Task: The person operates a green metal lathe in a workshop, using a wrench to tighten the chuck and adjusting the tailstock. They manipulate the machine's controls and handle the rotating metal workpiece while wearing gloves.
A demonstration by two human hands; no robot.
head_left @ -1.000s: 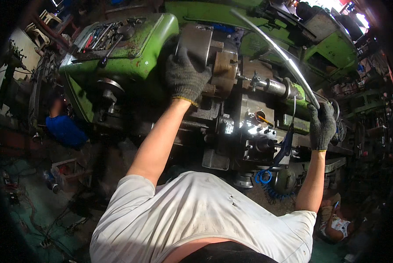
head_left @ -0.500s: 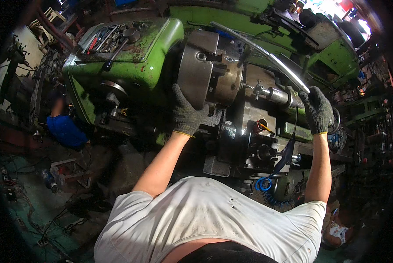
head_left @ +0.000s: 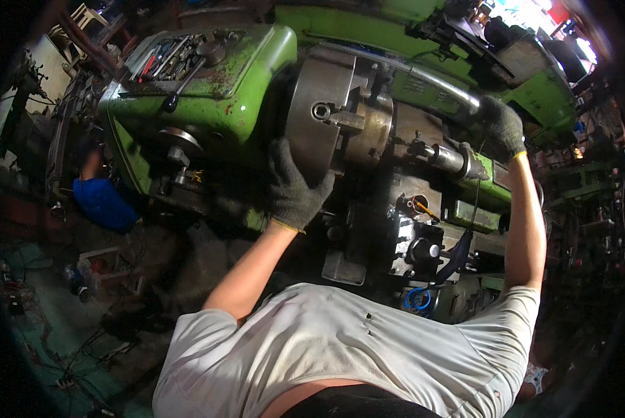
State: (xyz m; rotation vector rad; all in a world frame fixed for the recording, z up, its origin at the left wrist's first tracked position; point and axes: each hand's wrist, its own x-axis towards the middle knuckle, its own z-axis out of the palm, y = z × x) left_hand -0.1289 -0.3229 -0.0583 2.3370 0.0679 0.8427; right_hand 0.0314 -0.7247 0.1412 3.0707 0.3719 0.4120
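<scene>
A green metal lathe [head_left: 243,83] fills the upper part of the head view. Its large grey chuck [head_left: 326,115] holds a brass-coloured round workpiece [head_left: 375,132]. My left hand [head_left: 293,189], in a dark knit glove, presses flat against the lower rim of the chuck. My right hand [head_left: 499,127], also gloved, is closed around the end of a long curved metal bar [head_left: 417,73] that runs over the chuck. A shiny steel cylinder [head_left: 452,159] sits to the right of the workpiece, below my right hand.
Several hand tools lie in a tray [head_left: 176,56] on top of the headstock. The dark carriage with knobs [head_left: 424,247] stands below the chuck. A blue coiled cable [head_left: 418,298] hangs near my chest. A blue object [head_left: 103,202] and floor clutter lie at the left.
My left hand has slid down from the top of the chuck to its lower rim. My right hand has risen along the bar, and the view has moved closer to the chuck.
</scene>
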